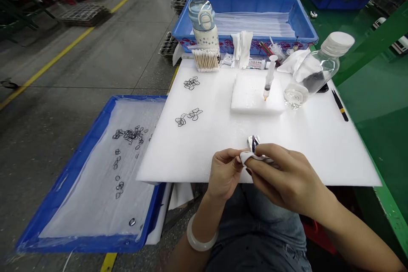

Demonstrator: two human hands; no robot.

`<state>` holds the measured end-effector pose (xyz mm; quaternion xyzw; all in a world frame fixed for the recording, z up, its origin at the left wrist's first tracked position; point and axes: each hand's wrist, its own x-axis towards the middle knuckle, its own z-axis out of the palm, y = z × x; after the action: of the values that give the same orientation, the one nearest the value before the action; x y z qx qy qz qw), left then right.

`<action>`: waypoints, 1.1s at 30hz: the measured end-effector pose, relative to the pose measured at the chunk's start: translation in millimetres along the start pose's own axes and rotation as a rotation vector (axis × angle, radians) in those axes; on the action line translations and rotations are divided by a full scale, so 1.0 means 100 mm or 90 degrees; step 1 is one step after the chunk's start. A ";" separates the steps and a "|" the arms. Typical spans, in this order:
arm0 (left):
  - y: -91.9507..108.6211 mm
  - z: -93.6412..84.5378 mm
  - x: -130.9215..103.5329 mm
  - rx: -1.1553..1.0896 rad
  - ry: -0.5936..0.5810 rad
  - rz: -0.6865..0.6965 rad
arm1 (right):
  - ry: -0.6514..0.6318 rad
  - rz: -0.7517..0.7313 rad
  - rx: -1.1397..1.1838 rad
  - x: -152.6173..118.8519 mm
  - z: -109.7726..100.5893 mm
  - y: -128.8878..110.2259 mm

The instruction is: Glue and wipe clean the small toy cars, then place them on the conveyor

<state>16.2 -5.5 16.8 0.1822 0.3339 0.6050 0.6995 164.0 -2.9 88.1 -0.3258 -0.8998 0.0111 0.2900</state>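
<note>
A white foam board (223, 144) covered the green table (376, 106), with a blue tray (79, 178) of small black rings (130, 135) at its left edge and a syringe (268, 80) standing on a foam pad (251, 95) farther back. Over the board's near edge, the right hand (287, 178) was curled around a white cloth (247, 157), pressing it (fingers bent tight) against a small shiny part (253, 141) pinched by the left hand (225, 172).

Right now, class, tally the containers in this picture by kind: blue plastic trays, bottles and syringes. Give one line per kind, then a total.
Blue plastic trays: 3
Bottles, one clear plastic with a white cap, one pale blue drinking bottle: 2
Clear plastic syringes standing on the white foam block: 1
Total: 6
</note>
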 end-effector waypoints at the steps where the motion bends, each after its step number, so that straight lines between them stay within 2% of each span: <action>1: -0.01 0.00 0.00 -0.002 -0.003 0.000 | -0.015 0.003 -0.001 0.01 -0.02 -0.01; 5: -0.02 0.00 0.00 -0.013 -0.024 -0.003 | -0.078 0.004 0.006 -0.01 -0.19 0.00; 9: -0.01 0.02 0.00 -0.025 -0.035 -0.001 | -0.005 0.054 -0.034 -0.10 -0.32 0.07; 11: 0.00 0.04 0.00 -0.028 -0.037 -0.002 | 0.024 0.071 -0.037 -0.13 -0.31 0.10; 19: 0.01 0.03 0.01 -0.022 -0.043 0.007 | 0.010 0.119 0.046 -0.19 -0.24 0.12; 24: 0.03 -0.01 0.00 0.001 -0.080 0.016 | 0.035 0.169 0.128 -0.31 -0.21 0.21; 27: 0.04 -0.05 -0.04 0.148 -0.101 0.085 | 0.056 0.278 0.194 -0.42 -0.10 0.30; 31: 0.03 -0.06 -0.07 0.585 0.005 0.355 | 0.026 0.414 0.247 -0.50 0.11 0.38; 33: -0.01 -0.05 -0.06 0.711 0.030 0.448 | 0.032 0.434 0.260 -0.49 0.22 0.38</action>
<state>12.8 -12.5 14.5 0.6026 0.5329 0.5373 0.2533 205.1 1.7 36.6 -0.5413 -0.7123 0.2774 0.3502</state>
